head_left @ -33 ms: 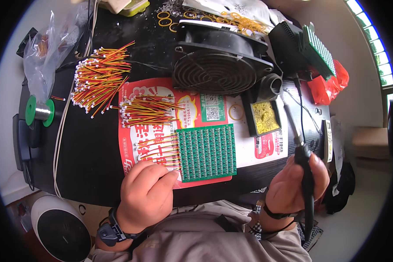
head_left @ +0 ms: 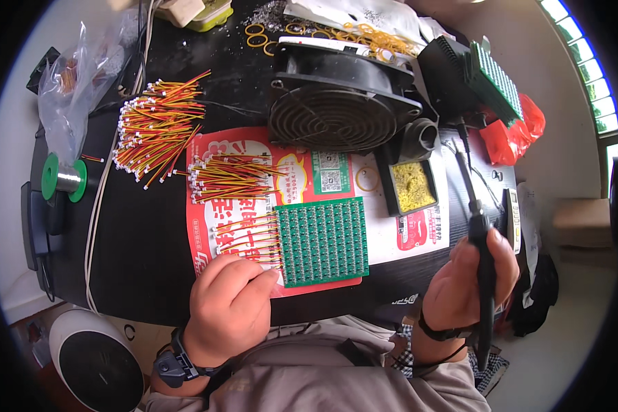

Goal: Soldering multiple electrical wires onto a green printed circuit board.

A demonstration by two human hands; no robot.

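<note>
My right hand [head_left: 468, 285] grips a black-handled soldering iron [head_left: 483, 275] off to the right of the board. Its metal shaft points up and away, beside the yellow sponge [head_left: 413, 187] in its black holder. A green circuit board panel [head_left: 323, 242] with rows of small parts lies on a red and white printed sheet [head_left: 202, 178]. Red, yellow and black wire leads [head_left: 247, 240] with white plugs stick out from its left edge. My left hand [head_left: 230, 305] is closed in a pinch at the board's lower left corner; what lies between the fingertips is hidden.
A loose lead bundle [head_left: 233, 180] lies above the board, a bigger pile [head_left: 158, 127] farther left. A black fan [head_left: 336, 103] stands behind the board. Solder wire sits on a green spool [head_left: 63, 177] at left. Another green panel stack [head_left: 496, 82] leans on a black box [head_left: 450, 79].
The iron's tip has shifted slightly right, away from the sponge. The whole view has moved a little; my left hand stays at the board's corner.
</note>
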